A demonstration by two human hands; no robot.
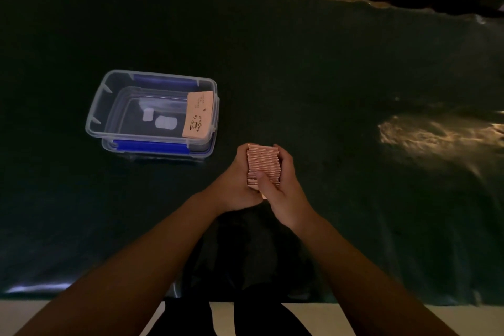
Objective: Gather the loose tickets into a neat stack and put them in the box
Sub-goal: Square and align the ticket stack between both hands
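**One stack in hand, one ticket boxed**

Both our hands are wrapped around the stack (263,165), held edge-up just above the dark table (354,76). Our left hand (240,183) cups its left side; our right hand (283,188) cups the right, with the thumb pressed across the near edges. Fingers on both sides are curled tight against the tickets, squeezing them square.

We judge the gathering nearly done: we see no loose tickets on the table, though the light is dim and the far parts are hard to read. The edges look fairly even, with a slight slant.

The box (94,117) sits open, up and to the left, apart from our hands. One ticket (197,116) already leans against its right wall.

What is left, as we read it: a last squaring, then carrying the stack into the box.
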